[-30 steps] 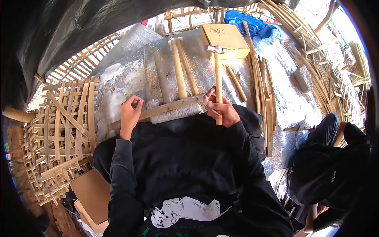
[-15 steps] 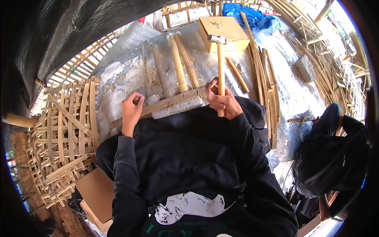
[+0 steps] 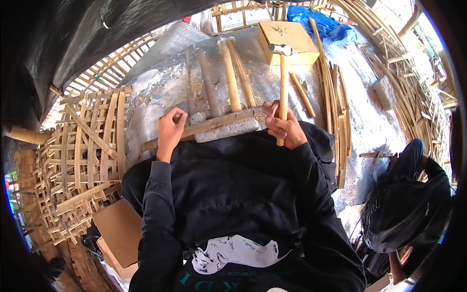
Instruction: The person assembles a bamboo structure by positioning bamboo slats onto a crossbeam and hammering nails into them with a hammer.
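Observation:
My right hand [image 3: 288, 130] is closed round the lower handle of a hammer [image 3: 284, 87], which stands upright with its metal head at the top. My left hand [image 3: 171, 130] is curled with thumb and fingertips together; whatever may be between them is too small to make out. Between my hands a long bamboo strip [image 3: 224, 121] lies across a rough grey stone block [image 3: 228, 131] at my lap. Its right end reaches close to my right hand.
Bamboo poles [image 3: 231, 78] lie beyond the block. A cardboard box [image 3: 292, 39] and a blue tarp [image 3: 321, 24] are at the back. Woven bamboo panels [image 3: 92, 146] stand at left. Long slats [image 3: 340, 117] lie at right, near another person [image 3: 408, 204] in dark clothes.
The whole view has shifted slightly, with the scene sliding to the right. Both hands keep about the same pose, and the hammer is still held upright.

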`<state>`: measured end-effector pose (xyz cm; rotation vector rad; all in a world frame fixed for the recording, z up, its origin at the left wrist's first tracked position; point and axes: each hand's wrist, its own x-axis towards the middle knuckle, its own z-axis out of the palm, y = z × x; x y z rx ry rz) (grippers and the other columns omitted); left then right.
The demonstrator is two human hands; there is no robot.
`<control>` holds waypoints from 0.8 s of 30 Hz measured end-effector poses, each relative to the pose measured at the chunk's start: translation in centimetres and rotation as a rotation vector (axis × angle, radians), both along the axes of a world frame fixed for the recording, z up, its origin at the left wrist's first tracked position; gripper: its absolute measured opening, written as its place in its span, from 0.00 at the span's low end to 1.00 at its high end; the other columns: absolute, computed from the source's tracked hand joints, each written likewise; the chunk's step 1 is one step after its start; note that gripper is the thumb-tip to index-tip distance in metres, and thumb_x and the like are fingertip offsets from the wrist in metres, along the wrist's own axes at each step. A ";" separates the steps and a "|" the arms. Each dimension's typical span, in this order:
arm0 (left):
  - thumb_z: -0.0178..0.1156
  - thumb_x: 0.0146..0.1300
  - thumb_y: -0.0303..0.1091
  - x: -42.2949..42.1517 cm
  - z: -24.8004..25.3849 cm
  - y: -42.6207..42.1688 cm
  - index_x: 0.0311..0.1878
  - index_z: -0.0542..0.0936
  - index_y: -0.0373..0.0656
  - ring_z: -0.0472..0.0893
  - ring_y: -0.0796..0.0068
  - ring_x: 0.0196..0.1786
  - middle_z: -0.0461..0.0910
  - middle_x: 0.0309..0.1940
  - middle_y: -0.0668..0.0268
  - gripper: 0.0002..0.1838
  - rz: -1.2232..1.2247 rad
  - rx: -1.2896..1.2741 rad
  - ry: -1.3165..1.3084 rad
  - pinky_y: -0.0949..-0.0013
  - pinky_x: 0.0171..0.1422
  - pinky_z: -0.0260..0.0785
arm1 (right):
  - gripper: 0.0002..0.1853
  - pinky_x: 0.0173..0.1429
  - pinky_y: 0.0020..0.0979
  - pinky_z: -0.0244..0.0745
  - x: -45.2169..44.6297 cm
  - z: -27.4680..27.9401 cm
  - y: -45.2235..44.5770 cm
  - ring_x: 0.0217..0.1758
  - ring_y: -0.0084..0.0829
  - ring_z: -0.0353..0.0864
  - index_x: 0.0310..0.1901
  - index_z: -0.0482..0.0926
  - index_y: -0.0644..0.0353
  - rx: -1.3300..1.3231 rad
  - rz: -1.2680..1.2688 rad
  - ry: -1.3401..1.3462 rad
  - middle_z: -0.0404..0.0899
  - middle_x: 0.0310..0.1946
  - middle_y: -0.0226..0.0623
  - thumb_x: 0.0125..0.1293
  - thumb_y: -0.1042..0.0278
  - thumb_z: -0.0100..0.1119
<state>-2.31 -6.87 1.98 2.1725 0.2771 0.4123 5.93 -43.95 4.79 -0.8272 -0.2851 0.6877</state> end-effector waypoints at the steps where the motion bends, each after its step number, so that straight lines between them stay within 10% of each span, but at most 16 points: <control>1: 0.66 0.71 0.29 0.0 0.0 0.0 0.39 0.82 0.37 0.75 0.80 0.26 0.80 0.23 0.65 0.06 -0.003 0.002 -0.010 0.70 0.34 0.69 | 0.11 0.19 0.16 0.53 0.0 -0.1 0.0 0.17 0.09 0.59 0.43 0.73 0.57 0.000 0.002 0.000 0.69 0.38 0.25 0.70 0.84 0.64; 24: 0.66 0.70 0.27 0.0 0.3 -0.3 0.39 0.82 0.36 0.76 0.79 0.26 0.81 0.24 0.64 0.05 -0.002 0.008 -0.014 0.69 0.35 0.70 | 0.09 0.21 0.16 0.54 -0.2 0.1 0.5 0.21 0.10 0.57 0.39 0.71 0.57 0.070 0.079 -0.058 0.65 0.44 0.29 0.74 0.80 0.61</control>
